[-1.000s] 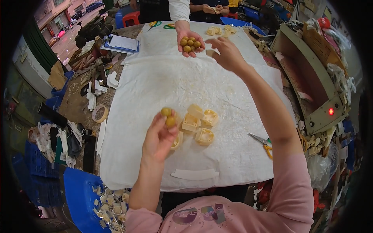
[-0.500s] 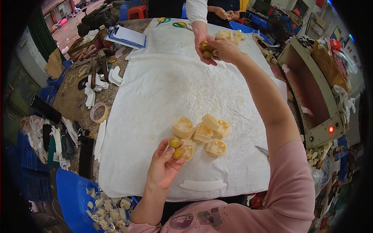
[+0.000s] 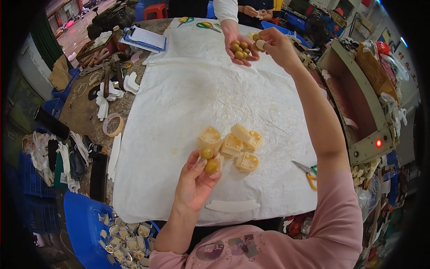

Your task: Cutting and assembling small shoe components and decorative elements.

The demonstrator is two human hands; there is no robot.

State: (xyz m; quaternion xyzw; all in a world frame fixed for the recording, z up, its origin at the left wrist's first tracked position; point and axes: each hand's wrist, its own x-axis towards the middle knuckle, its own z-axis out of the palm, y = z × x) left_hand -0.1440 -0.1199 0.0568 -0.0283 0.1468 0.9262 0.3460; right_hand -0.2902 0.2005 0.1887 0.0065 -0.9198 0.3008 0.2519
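Balls (image 3: 209, 160) — two olive-yellow ones pinched in the left hand (image 3: 195, 184) above cream plastic pieces (image 3: 233, 145) on the white-sheeted tabletop (image 3: 179, 112); right hand (image 3: 275, 45) grips a cream piece beside another person's open palm (image 3: 239, 47) — collecting seems under way.

Scissors (image 3: 307, 171) on white sheet (image 3: 179, 116); tape roll (image 3: 112, 124); blue bin (image 3: 85, 224).
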